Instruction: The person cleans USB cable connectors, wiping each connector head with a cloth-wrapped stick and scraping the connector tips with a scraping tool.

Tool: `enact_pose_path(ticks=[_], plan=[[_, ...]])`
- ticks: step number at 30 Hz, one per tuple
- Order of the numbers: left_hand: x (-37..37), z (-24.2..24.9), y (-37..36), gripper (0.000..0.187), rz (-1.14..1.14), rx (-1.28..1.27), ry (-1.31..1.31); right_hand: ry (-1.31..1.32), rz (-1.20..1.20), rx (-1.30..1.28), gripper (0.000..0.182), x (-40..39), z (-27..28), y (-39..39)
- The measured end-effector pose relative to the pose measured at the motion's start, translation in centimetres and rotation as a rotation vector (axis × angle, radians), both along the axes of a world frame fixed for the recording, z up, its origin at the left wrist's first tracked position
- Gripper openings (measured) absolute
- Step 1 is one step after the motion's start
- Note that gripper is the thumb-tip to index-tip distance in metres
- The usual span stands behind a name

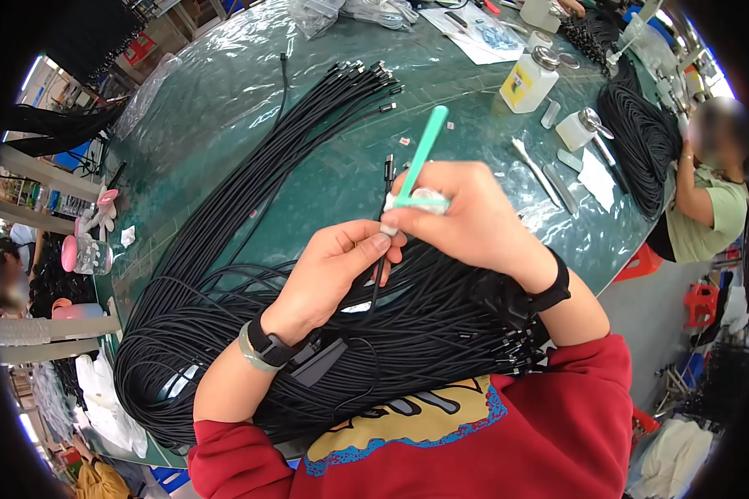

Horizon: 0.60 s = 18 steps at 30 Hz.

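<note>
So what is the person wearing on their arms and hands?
Both hands are bare, no gloves. The left hand has a black watch and a pale green bangle at its wrist. The right hand has a black wristband. Red sleeves are pushed up both forearms.

Left hand point(333, 270) is raised above the cable bundle point(308, 333), fingers curled, thumb and forefinger pinched together. Right hand point(462, 218) is set just beyond it, touching, fist closed in a pen grip. Both forearms are bared, sleeves pushed back; each wrist is banded.
</note>
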<state>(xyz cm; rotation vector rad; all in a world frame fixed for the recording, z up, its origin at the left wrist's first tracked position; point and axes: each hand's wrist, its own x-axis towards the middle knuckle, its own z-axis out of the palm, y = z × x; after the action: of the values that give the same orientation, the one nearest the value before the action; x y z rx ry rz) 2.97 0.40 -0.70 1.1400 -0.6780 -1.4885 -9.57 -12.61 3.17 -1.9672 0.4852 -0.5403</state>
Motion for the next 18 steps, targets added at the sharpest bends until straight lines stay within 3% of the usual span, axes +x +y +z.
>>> enact_pose_path(ticks=[7, 15, 18], plan=[[0.0, 0.0, 0.0, 0.018, 0.015, -0.019, 0.003, -0.015, -0.042, -0.055, 0.012, -0.3, -0.1, 0.1], [-0.5, 0.2, 0.1, 0.018, 0.041, -0.028, -0.046, -0.041, 0.080, -0.175, 0.013, -0.6, -0.4, 0.4], [-0.3, 0.2, 0.2, 0.017, 0.031, -0.011, -0.039, -0.010, -0.067, -0.120, 0.014, -0.4, -0.4, -0.7]])
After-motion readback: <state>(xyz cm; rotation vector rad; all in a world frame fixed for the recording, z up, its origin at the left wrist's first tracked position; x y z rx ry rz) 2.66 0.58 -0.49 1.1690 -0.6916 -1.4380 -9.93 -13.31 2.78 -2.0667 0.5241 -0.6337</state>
